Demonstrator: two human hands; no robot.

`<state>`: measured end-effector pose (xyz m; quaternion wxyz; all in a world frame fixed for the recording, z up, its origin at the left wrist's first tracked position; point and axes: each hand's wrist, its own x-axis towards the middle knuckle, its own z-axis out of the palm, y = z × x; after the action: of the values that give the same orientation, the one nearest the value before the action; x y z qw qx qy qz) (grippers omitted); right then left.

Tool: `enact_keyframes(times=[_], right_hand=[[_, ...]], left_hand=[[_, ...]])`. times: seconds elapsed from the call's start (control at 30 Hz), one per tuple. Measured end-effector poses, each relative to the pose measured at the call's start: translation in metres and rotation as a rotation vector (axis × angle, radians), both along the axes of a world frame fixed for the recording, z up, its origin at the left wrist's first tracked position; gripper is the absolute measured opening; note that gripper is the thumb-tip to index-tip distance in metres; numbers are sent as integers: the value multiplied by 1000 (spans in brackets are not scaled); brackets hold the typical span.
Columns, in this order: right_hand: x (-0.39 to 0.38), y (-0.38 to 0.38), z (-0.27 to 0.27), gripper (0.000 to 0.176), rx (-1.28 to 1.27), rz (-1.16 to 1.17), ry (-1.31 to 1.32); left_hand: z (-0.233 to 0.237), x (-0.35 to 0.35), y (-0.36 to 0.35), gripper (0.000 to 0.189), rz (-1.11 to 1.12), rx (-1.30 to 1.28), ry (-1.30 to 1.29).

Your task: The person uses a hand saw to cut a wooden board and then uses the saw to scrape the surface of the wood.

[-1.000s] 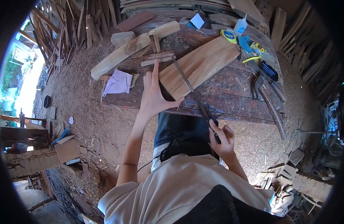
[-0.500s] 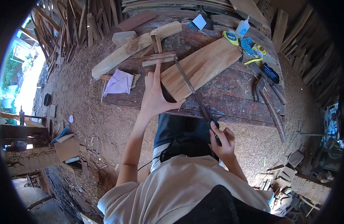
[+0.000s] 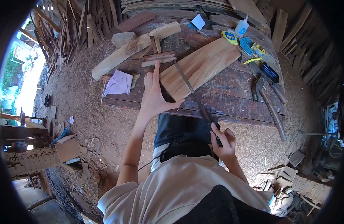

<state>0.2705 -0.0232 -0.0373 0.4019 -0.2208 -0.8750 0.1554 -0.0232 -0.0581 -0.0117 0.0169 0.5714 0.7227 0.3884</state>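
A long, narrow metal file [image 3: 193,90] with a black handle slants over the wooden plank [image 3: 201,67]. My right hand [image 3: 223,143] is closed around its handle, just off the bench's front edge. The far tip reaches the small wooden strips [image 3: 159,59] beyond the plank. My left hand [image 3: 154,98] lies at the plank's near left end with fingers stretched and thumb spread wide. Its index fingertip comes up to the small strips, and the thumb is by the plank's near corner. Whether the palm presses on the plank is hidden.
On the worn bench [image 3: 231,100] lie a folded lilac cloth [image 3: 118,82], a long timber piece [image 3: 121,56], a tape measure [image 3: 229,37], a glue bottle [image 3: 241,27] and a hammer [image 3: 270,106]. Wood offcuts [image 3: 287,175] and shavings cover the ground around.
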Motion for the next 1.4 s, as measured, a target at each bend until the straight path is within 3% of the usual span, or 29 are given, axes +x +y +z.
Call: enact_keyframes(times=[0.23, 0.47, 0.77, 0.97, 1.27, 1.4], right_hand=[[-31, 14, -1, 47, 16, 26, 1], [-1, 0, -2, 46, -3, 0, -82], [-37, 17, 3, 49, 35, 39, 54], [-6, 0, 8, 47, -15, -1, -73], [-36, 13, 0, 47, -23, 21, 13], [-14, 4, -2, 45, -30, 4, -9]], left_hand=[[-1, -1, -1, 136, -19, 1, 19], [0, -1, 0, 136, -5, 8, 1], [-1, -1, -1, 135, -5, -7, 20], [0, -1, 0, 135, 8, 6, 28], [-1, -1, -1, 135, -9, -7, 39], [-1, -2, -1, 134, 5, -9, 13]])
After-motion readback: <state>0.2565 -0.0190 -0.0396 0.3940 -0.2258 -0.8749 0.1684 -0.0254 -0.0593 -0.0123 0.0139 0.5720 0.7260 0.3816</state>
